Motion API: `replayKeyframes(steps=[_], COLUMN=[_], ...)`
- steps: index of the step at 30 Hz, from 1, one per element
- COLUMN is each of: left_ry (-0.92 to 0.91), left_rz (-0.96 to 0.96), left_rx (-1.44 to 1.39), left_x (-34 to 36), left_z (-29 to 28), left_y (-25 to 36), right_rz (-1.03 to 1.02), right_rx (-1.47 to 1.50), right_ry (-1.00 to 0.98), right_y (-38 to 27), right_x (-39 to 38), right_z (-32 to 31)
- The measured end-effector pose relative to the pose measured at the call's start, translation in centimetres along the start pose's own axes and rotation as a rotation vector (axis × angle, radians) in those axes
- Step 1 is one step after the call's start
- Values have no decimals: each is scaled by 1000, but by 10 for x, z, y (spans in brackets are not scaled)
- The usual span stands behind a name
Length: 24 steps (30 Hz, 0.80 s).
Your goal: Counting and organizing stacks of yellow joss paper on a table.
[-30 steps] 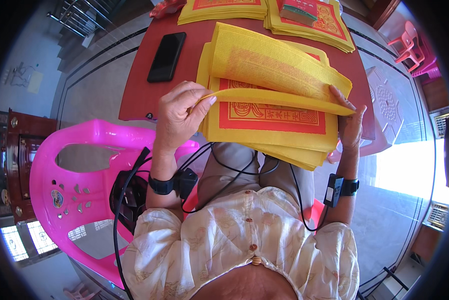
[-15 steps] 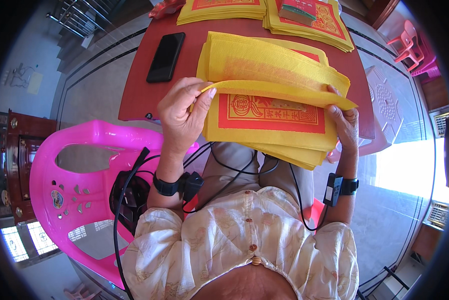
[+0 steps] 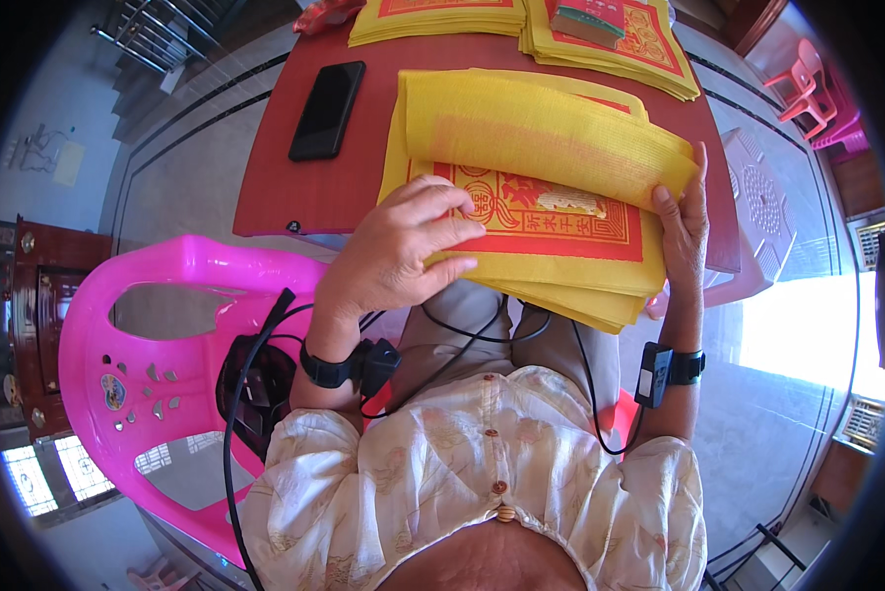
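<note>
A stack of yellow paper sheets (image 3: 560, 266) with red printed panels and gold patterns lies at the table's near edge, its front overhanging my lap. Several upper sheets are turned back, showing a plain yellow underside (image 3: 551, 128). My right hand (image 3: 686, 222) pinches the right end of these turned-back sheets, thumb on top. Over the left front of the stack hovers my left hand (image 3: 403, 246), its fingers spread and holding nothing. Beneath it, the red and gold print of the exposed sheet is partly covered.
On the red table (image 3: 265, 197) a black phone (image 3: 327, 110) lies to the left. More yellow sheet stacks (image 3: 437, 22) sit at the far edge, one with a red and green booklet (image 3: 590, 20) on top. A pink plastic chair (image 3: 88, 325) stands at left; black cables (image 3: 250, 394) cross my lap.
My left hand has let go of the left end of the folded sheet edge and come down toward me, opening. The turned-back sheets now lie farther back, with my right hand still on them.
</note>
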<state>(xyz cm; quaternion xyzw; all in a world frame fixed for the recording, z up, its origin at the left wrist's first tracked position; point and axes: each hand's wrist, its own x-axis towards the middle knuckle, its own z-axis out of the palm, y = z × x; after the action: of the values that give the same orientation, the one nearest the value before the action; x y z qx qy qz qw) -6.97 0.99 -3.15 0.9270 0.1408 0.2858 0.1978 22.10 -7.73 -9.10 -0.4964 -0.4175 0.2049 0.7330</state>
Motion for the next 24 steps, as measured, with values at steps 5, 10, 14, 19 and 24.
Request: replayKeyframes(steps=[5,10,14,19,24], left_ry=[-190,-204,-206,-207,-181], left_rz=[-7,-11,-21,-30,-8], left_rx=[57,85,74,52,38], left_x=[-2,-3,-2,-1,-3], left_z=[4,5,5,3,4], left_y=[1,0,1,0,-3], right_rz=[161,31,80,74,48], right_rx=[-174,-157,-117,-169,-185], right_ry=[-137,-144,-185,-194,-191], right_y=[2,7,6,3,5], right_x=[0,2,2,3,3], right_z=[-17,-17,-19,-21,-20])
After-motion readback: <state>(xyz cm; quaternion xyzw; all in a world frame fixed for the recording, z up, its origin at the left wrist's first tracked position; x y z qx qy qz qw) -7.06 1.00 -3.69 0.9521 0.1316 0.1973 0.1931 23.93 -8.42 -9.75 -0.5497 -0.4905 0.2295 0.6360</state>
